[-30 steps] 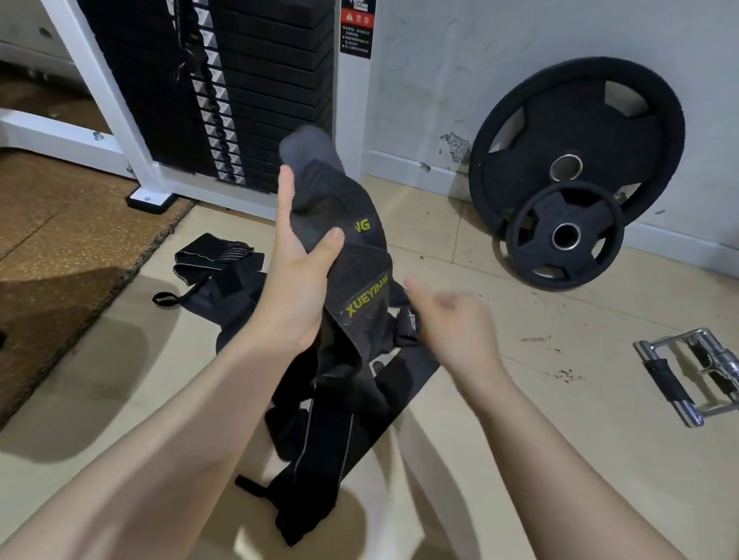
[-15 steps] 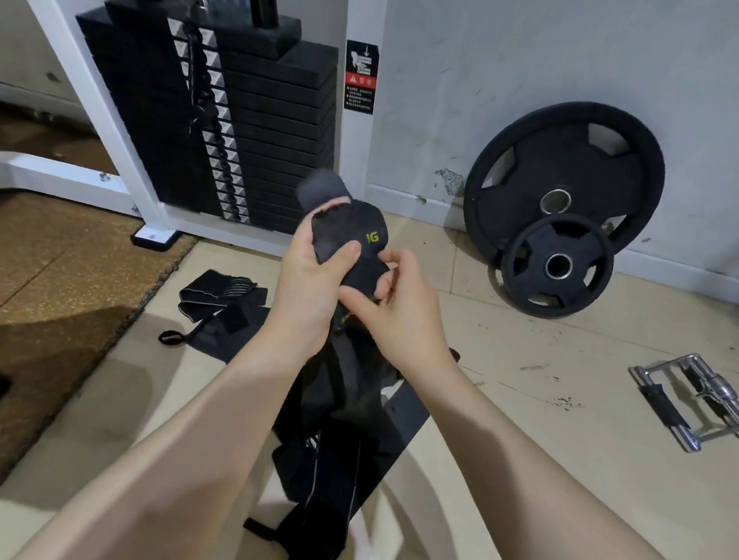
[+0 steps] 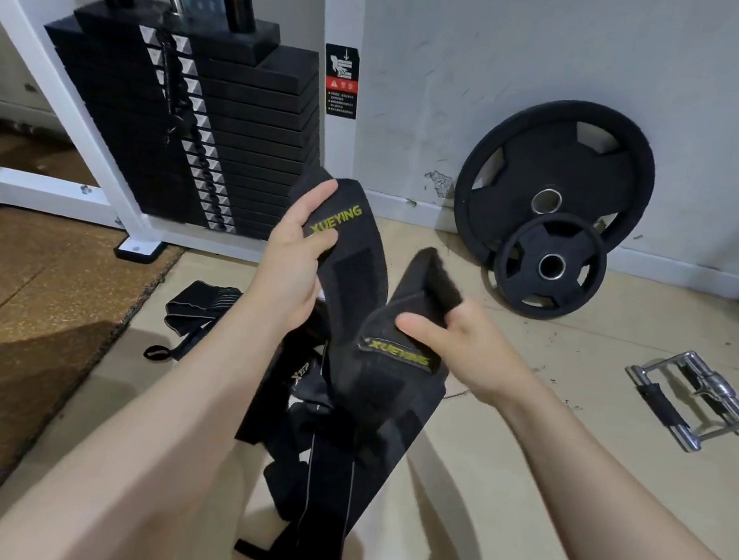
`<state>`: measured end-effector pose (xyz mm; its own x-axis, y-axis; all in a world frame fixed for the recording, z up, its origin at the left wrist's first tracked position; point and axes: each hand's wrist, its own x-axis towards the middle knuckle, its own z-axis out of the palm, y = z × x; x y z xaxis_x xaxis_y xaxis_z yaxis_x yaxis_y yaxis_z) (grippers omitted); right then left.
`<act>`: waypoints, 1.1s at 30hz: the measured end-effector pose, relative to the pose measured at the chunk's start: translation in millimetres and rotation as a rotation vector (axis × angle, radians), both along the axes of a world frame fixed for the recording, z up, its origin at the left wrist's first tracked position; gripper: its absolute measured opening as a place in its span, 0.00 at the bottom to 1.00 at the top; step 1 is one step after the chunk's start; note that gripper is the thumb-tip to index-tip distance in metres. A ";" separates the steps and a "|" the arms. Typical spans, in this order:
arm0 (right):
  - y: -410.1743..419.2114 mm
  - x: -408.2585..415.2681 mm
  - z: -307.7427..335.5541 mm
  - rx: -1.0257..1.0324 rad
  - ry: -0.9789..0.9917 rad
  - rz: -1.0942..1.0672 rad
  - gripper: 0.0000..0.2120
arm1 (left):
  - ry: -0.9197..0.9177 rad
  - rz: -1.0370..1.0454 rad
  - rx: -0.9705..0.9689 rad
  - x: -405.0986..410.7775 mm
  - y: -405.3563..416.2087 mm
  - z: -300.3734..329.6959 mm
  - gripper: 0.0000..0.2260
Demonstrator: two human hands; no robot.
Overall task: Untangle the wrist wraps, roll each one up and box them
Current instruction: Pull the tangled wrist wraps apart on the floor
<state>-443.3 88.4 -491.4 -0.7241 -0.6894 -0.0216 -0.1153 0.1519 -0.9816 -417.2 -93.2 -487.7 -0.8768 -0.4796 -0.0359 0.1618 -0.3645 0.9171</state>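
1. I am holding up two black wrist wraps, each marked XUEYING in yellow, above a gym floor (image 3: 524, 430).
2. My left hand (image 3: 290, 267) is gripping the upper wrap (image 3: 353, 242), fingers behind it and thumb curled across its face just below the lettering.
3. My right hand (image 3: 465, 347) is pinching the second wrap (image 3: 403, 328) near its label, thumb on the front, fingers folded round its raised end.
4. Both wraps are hanging down into one tangled bunch of black straps (image 3: 331, 470) between my forearms; how many more wraps are in that bunch I cannot tell.
5. One further wrap (image 3: 195, 312) is lying on the floor to the left, apart from the bunch, its thumb loop trailing toward me.
6. Two weight plates (image 3: 550, 207) are leaning on the wall, the small one in front of the large.
7. One weight stack (image 3: 219, 130) is standing in its white frame behind my left hand.
8. One chrome cable handle (image 3: 699, 402) is lying on the floor to the right.
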 end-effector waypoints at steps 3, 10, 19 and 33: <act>24.9 -8.5 12.0 -0.116 -0.294 0.138 0.08 | -0.009 -0.020 -0.102 -4.7 -0.4 -0.1 0.33; 20.6 -18.1 18.3 -0.021 -0.206 0.049 0.11 | 0.035 -0.098 0.075 -10.2 22.4 19.8 0.23; 3.5 -5.4 15.5 -0.193 -0.075 -0.200 0.09 | -0.040 -0.200 0.266 1.5 37.6 27.4 0.10; -14.4 9.9 17.5 -0.145 -0.014 -0.533 0.04 | 0.123 -0.265 0.256 22.7 54.5 20.3 0.12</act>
